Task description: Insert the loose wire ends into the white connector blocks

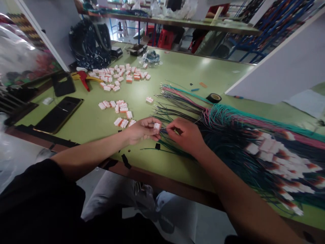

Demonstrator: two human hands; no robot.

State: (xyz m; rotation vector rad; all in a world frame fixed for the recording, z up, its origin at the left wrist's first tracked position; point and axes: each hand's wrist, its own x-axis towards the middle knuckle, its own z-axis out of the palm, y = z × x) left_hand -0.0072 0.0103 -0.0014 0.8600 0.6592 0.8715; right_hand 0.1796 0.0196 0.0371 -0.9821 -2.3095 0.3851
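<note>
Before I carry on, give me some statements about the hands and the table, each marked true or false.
1. The left hand holds a connector. True.
2. The right hand holds the tape. False: the tape lies on the table; the right hand's grip is pinched close to the connector.
3. The phone lies to the left of the left hand. True.
4. The pliers lie among the wires. False: they lie on the left, beside loose connectors.
5. The wires are bunched on the right side of the table. True.
</note>
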